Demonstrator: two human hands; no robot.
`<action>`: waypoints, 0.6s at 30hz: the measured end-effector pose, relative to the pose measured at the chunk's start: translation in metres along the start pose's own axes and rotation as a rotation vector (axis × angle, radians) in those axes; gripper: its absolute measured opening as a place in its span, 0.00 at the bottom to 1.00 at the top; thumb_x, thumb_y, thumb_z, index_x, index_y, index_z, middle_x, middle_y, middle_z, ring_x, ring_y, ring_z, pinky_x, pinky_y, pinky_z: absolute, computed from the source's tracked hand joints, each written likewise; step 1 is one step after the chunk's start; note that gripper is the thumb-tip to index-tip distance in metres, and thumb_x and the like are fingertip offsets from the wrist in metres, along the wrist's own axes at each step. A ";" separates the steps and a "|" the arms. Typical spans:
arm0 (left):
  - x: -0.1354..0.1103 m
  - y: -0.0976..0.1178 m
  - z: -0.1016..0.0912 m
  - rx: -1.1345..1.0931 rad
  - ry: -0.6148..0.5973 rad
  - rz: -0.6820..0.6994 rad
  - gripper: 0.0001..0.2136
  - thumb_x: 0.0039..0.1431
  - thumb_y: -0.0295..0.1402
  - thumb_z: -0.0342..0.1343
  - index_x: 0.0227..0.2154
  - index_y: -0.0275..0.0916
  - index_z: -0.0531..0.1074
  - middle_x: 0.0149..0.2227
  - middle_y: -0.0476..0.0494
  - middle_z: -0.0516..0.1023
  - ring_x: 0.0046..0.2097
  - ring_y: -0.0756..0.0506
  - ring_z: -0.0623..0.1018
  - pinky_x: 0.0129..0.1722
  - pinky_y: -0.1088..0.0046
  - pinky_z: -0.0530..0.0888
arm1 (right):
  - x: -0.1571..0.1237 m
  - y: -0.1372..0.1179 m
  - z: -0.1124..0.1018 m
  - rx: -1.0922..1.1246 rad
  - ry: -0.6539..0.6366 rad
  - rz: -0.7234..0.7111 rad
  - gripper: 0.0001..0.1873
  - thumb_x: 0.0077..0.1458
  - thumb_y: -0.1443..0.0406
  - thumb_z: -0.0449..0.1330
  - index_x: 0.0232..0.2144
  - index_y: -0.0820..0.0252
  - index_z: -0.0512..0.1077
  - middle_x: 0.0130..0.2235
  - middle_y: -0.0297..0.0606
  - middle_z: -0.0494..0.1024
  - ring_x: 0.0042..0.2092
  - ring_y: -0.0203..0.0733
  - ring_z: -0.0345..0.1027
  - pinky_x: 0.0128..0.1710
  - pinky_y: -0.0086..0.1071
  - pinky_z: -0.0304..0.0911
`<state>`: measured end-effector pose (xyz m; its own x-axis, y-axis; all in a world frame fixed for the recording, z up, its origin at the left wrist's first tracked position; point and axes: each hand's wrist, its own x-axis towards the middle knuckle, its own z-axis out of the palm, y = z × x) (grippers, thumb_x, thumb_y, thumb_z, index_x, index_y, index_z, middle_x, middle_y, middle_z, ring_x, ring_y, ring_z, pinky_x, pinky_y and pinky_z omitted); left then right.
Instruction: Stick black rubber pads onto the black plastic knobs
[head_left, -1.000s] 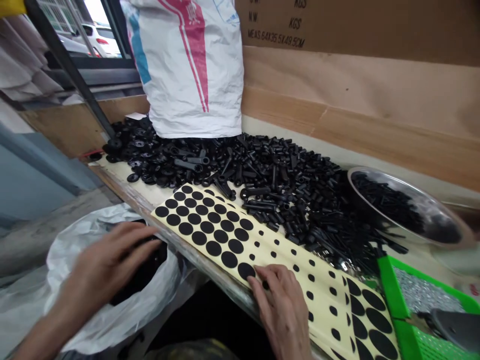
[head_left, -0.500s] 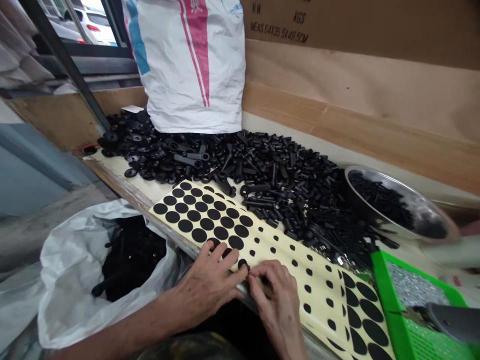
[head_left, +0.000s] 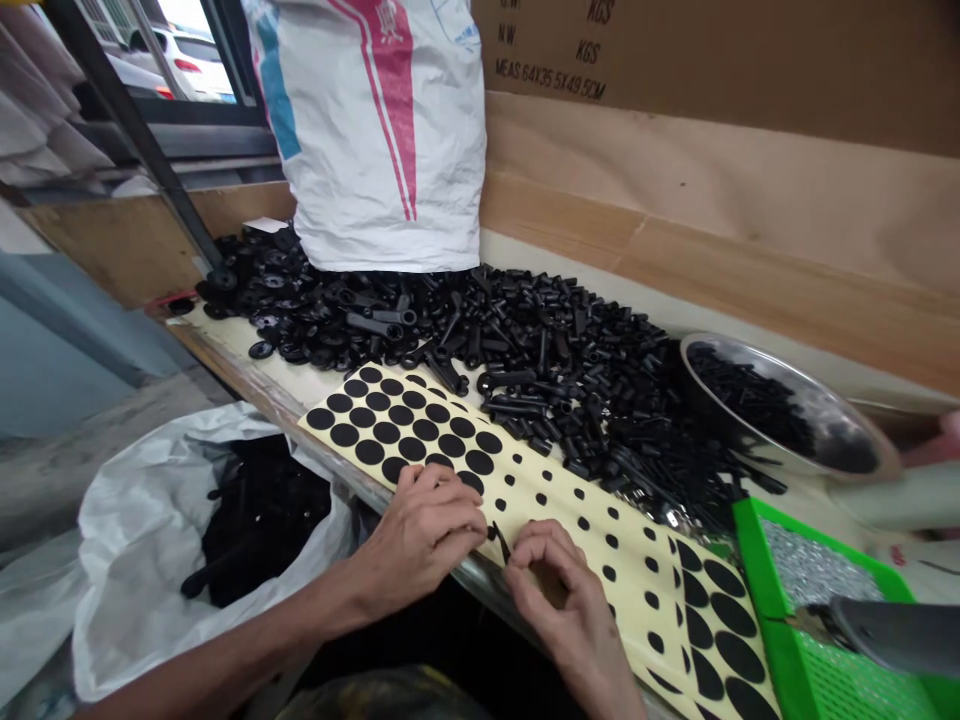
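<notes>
A cream sheet of black round stickers [head_left: 426, 430] lies along the front of the table. My left hand [head_left: 431, 525] rests on its lower edge with bent fingers, nothing visible in them. Just right of it, my right hand [head_left: 559, 585] pinches a black round sticker [head_left: 501, 545] between thumb and forefinger. This sticker stands nearly edge-on, lifted from the sheet. To the right stretches the bare cream backing [head_left: 562, 515] with small black dots. More large black stickers [head_left: 739, 620] show at its right end.
Black plastic parts [head_left: 555, 350] are heaped behind the sheet, with a white sack [head_left: 390, 150] above. A metal bowl [head_left: 862, 420] and a green basket [head_left: 757, 560] with small silver pieces stand at right. An open white bag [head_left: 112, 560] of black parts is at lower left.
The black sticker has come up off the sheet in my right hand, which has shifted slightly right. My left hand's fingers have moved up a little and curled from their spread position.
</notes>
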<state>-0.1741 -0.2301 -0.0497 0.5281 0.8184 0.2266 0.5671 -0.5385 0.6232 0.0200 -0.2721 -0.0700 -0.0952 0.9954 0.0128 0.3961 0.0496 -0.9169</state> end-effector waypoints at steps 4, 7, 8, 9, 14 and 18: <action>0.017 0.009 -0.004 -0.188 0.047 -0.124 0.04 0.56 0.27 0.57 0.34 0.42 0.72 0.44 0.51 0.76 0.49 0.45 0.68 0.50 0.64 0.58 | -0.001 -0.005 -0.009 0.241 -0.006 0.115 0.09 0.55 0.59 0.59 0.27 0.55 0.67 0.32 0.31 0.68 0.36 0.39 0.62 0.38 0.31 0.56; 0.027 0.012 -0.004 -0.277 -0.008 -0.098 0.09 0.53 0.25 0.59 0.37 0.43 0.73 0.48 0.49 0.74 0.51 0.44 0.67 0.53 0.64 0.57 | -0.003 -0.014 -0.013 0.349 0.045 0.159 0.11 0.51 0.57 0.62 0.25 0.56 0.68 0.30 0.30 0.68 0.33 0.37 0.61 0.34 0.28 0.56; 0.029 0.013 -0.004 -0.318 -0.031 -0.090 0.07 0.53 0.26 0.59 0.34 0.43 0.74 0.47 0.49 0.74 0.51 0.44 0.67 0.53 0.65 0.57 | -0.004 -0.017 -0.014 0.365 0.083 0.178 0.12 0.50 0.56 0.63 0.25 0.56 0.69 0.29 0.30 0.69 0.32 0.37 0.61 0.34 0.28 0.56; 0.032 0.013 -0.003 -0.374 -0.045 -0.102 0.04 0.53 0.26 0.60 0.31 0.42 0.74 0.46 0.49 0.74 0.51 0.44 0.67 0.53 0.65 0.57 | -0.004 -0.021 -0.015 0.371 0.128 0.198 0.12 0.50 0.55 0.63 0.26 0.56 0.69 0.29 0.30 0.69 0.32 0.37 0.62 0.34 0.28 0.57; 0.045 0.017 0.004 -0.748 -0.011 -0.419 0.03 0.50 0.31 0.61 0.25 0.38 0.74 0.38 0.47 0.76 0.44 0.45 0.71 0.44 0.70 0.63 | -0.002 -0.028 -0.017 0.414 0.460 0.235 0.24 0.56 0.52 0.58 0.52 0.53 0.64 0.36 0.33 0.76 0.38 0.39 0.68 0.42 0.31 0.61; 0.053 0.030 0.012 -0.956 0.001 -0.571 0.04 0.49 0.32 0.61 0.26 0.37 0.75 0.34 0.48 0.75 0.37 0.48 0.70 0.38 0.72 0.63 | 0.001 -0.019 -0.017 0.431 0.507 0.277 0.22 0.49 0.50 0.63 0.41 0.57 0.71 0.33 0.34 0.76 0.36 0.40 0.68 0.39 0.30 0.63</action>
<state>-0.1219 -0.2046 -0.0278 0.3446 0.8970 -0.2770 0.0059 0.2930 0.9561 0.0282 -0.2708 -0.0460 0.4340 0.8874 -0.1552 -0.0612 -0.1428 -0.9879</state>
